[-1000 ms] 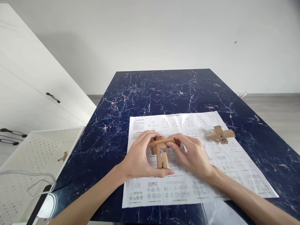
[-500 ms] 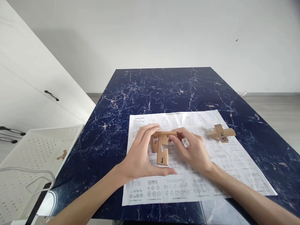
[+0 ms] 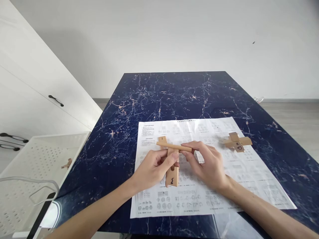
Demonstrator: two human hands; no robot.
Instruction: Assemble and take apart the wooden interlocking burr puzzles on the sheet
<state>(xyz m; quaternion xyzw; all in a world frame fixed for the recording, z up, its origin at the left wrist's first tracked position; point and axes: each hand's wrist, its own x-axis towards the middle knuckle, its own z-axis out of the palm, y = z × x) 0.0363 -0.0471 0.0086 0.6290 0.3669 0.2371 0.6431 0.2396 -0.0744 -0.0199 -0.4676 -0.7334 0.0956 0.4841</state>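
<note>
Over the printed sheet, my left hand (image 3: 154, 166) pinches a notched wooden puzzle piece (image 3: 172, 181) near its middle; a handwritten mark shows on its near end. My right hand (image 3: 209, 162) has its thumb and fingers closed on the right end of a narrow wooden bar (image 3: 171, 146), which lies crosswise at the far end of the notched piece. Behind the bar, the end of another wooden piece (image 3: 162, 139) marked with a short stroke sticks out. My left fingers partly hide how the pieces meet.
An instruction sheet (image 3: 249, 176) with small diagrams lies on the dark blue marbled table (image 3: 161, 96). To the right rests a cross-shaped wooden assembly (image 3: 238, 142) with handwritten marks. At the left stands a white perforated basket (image 3: 30, 159) holding a small wooden piece (image 3: 66, 163).
My left hand has gone from a wide grasp around the pieces to a pinch on the notched one. The crosswise bar has tilted, and the piece behind it now shows above it.
</note>
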